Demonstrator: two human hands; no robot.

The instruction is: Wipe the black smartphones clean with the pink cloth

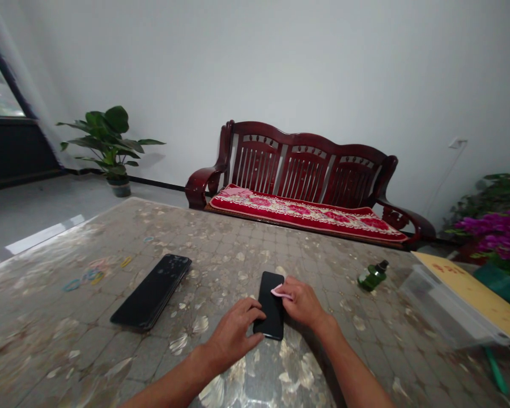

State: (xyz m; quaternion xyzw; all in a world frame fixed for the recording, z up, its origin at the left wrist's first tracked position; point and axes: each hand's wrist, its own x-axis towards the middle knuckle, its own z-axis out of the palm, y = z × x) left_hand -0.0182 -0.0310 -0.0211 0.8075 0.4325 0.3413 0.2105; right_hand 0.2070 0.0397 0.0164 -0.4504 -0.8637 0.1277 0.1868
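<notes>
A black smartphone (270,317) lies flat on the patterned tablecloth in front of me, its dark face up. My left hand (240,326) holds its lower left side, with the fingertips on the edge and the thumb by the bottom corner. Pinched in my right hand (301,301) is a small pink cloth (280,292), pressed on the upper right part of the phone. Part of the cloth is hidden inside the fingers. To the left, a stack of black slab-like devices (151,294), which look like phones or tablets, rests on the table.
Coloured rubber bands (94,272) lie at the left of the table (221,249). A green spray bottle (372,276) stands at the right, near a clear plastic box (433,306) under a yellow sheet (471,283). Behind are a red-brown wooden bench (306,170) and a potted plant (114,141).
</notes>
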